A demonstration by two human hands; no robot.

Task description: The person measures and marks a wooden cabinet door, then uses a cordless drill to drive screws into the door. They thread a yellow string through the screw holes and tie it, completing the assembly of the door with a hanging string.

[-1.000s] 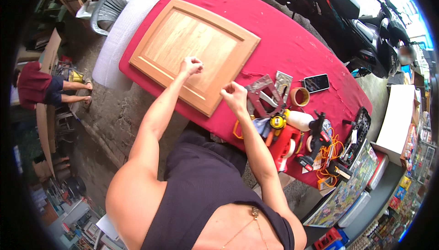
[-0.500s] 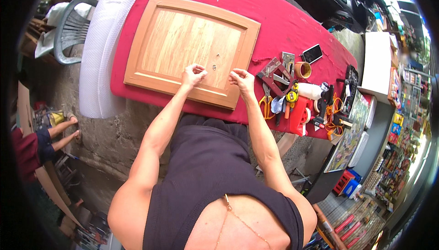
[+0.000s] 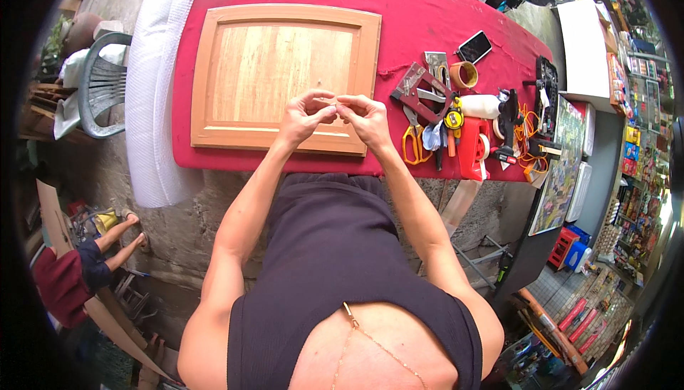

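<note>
A wooden cabinet door panel [image 3: 271, 55] with a raised frame and a curved top edge lies on the red cloth. Over its lower right part my left hand [image 3: 303, 117] and my right hand [image 3: 366, 120] meet at the fingertips. Thumb and forefinger are pinched together on each hand. Whatever is between the fingertips is too small to make out. One tiny object [image 3: 319, 83] rests on the panel just beyond the hands.
Right of the panel lie orange-handled scissors [image 3: 415, 142], a dark red staple gun [image 3: 419, 95], a tape roll [image 3: 464, 75], a yellow tape measure [image 3: 454, 117], a red tape dispenser [image 3: 473, 149] and a phone [image 3: 475, 47]. White padding [image 3: 157, 98] edges the left side. A person [image 3: 68, 283] is at far left.
My hands have come together from apart, with the right one moving left to meet the left. The small ring-like pieces seen between them earlier no longer show.
</note>
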